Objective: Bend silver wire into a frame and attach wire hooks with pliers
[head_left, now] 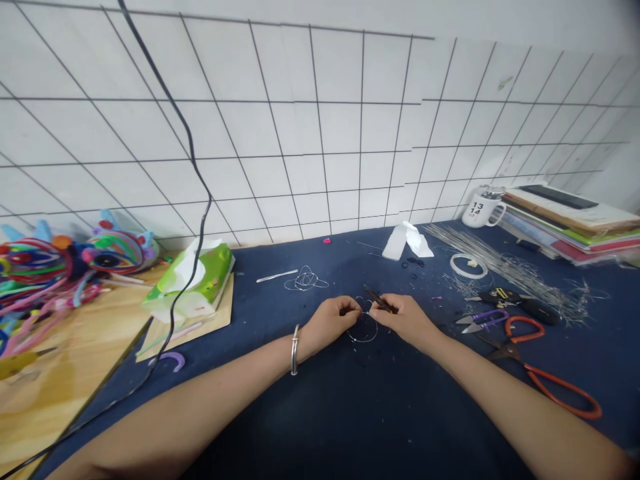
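My left hand [331, 324], with a silver bangle [294, 350] on the wrist, pinches a thin silver wire shape [377, 332] above the dark blue cloth. The loop of that shape hangs below my fingertips. My right hand [409, 324] is closed around a slim black tool [373, 293], whose exact kind I cannot make out. Its thumb and index fingertip also meet the wire, close to the left fingertips. Behind my left hand lies another wire shape [307, 280] of interlaced loops, beside some short straight wires [277, 276].
Red-handled scissors [564, 390], purple snips [484, 319] and black-handled pliers [535, 308] lie at the right. Behind them are a wire bundle [465, 243], a white ring spool [469, 266], a mug [481, 208] and stacked books [570, 227]. A tissue pack [215, 283] and black cable [204, 227] are left.
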